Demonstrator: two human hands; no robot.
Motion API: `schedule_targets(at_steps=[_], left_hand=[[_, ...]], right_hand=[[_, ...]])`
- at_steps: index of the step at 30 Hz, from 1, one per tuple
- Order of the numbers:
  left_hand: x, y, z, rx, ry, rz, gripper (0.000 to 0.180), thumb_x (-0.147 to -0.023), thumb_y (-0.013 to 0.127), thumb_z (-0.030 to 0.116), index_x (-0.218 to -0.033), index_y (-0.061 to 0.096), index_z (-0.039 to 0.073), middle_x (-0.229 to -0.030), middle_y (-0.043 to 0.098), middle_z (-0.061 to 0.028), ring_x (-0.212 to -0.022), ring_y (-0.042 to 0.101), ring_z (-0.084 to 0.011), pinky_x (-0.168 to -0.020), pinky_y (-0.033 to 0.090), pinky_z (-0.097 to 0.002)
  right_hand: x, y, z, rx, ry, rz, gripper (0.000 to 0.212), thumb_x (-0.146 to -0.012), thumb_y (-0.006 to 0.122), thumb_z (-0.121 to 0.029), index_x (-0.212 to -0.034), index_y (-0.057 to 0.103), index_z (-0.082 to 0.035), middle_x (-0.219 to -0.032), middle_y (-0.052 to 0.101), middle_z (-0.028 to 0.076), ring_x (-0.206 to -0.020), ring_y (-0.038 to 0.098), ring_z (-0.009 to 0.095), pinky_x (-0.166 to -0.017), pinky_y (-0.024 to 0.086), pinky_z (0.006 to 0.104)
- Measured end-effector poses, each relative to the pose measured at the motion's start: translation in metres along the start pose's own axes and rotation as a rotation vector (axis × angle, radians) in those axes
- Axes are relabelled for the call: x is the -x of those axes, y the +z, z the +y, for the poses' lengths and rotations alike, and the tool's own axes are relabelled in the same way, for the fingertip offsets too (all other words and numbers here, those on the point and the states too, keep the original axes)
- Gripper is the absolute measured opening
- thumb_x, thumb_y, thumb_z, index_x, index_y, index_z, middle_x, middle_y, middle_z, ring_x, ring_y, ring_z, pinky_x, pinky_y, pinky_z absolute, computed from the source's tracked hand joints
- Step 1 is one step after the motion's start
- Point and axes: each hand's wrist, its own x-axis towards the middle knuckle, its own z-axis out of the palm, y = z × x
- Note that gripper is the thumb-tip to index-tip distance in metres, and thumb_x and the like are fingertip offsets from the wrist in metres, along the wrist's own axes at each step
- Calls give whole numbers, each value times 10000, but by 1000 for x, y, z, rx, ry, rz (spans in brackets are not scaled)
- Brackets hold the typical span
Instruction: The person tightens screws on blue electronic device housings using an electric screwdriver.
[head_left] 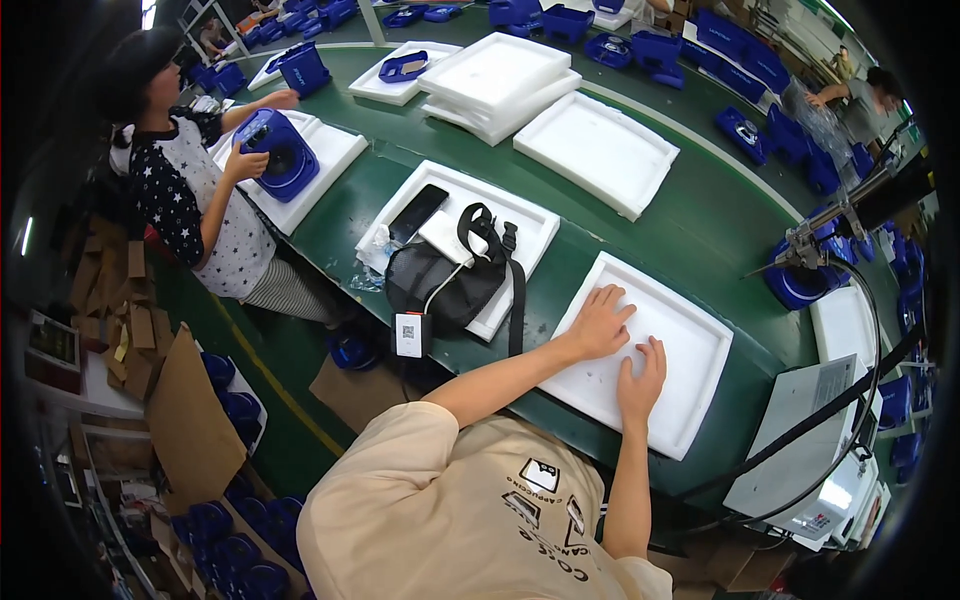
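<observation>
On green table, white foam tray [690, 345], left hand [600, 322], right hand [640, 378] flat on it

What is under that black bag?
The black bag lies on a white foam tray, beside a dark phone. The tray sits on the green table. Whatever lies directly beneath the bag is hidden.

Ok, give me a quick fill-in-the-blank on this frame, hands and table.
1. Both hands, left hand and right hand, lie flat on a white ____ tray.
2. The conveyor belt is ____ in colour.
3. The black bag rests on the next tray beside a ____.

Missing: foam; green; phone
</observation>
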Motion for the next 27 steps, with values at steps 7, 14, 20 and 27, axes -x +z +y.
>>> schedule_targets(at_steps=[7,14,20,27], left_hand=[[1,0,-1,23,1,18,431,-798,694,154,-1210,697,27,-1338,539,-255,-1315,469,-428,-1124,364,-538],[1,2,0,25,5,20,402,-800,707,153,-1188,708,46,-1327,547,-249,-1313,470,-432,-1119,371,-537],[-4,-5,-5,280,-41,34,225,-831,670,73,-1043,731,29,-1161,663,-165,-1165,584,-354,-1005,466,-479],[2,-56,12,596,-238,29,174,-833,543,-32,-852,710,13,-774,681,-174,-726,666,-306,-640,501,-375]], right_hand=[[-1,-1,-1,-7,2,-8,265,-892,675,-40,-1156,675,-10,-1508,545,180,-1466,434,370,-1201,352,458],[0,-1,3,-5,-7,-4,273,-879,672,-32,-1151,672,-8,-1503,545,192,-1458,442,379,-1195,357,470],[-2,1,2,-8,-17,3,265,-876,672,-34,-1140,672,-9,-1498,548,195,-1455,445,381,-1195,357,472],[-1,-2,1,7,-10,5,264,-878,674,-41,-1141,669,-17,-1495,554,189,-1455,447,381,-1199,352,470]])
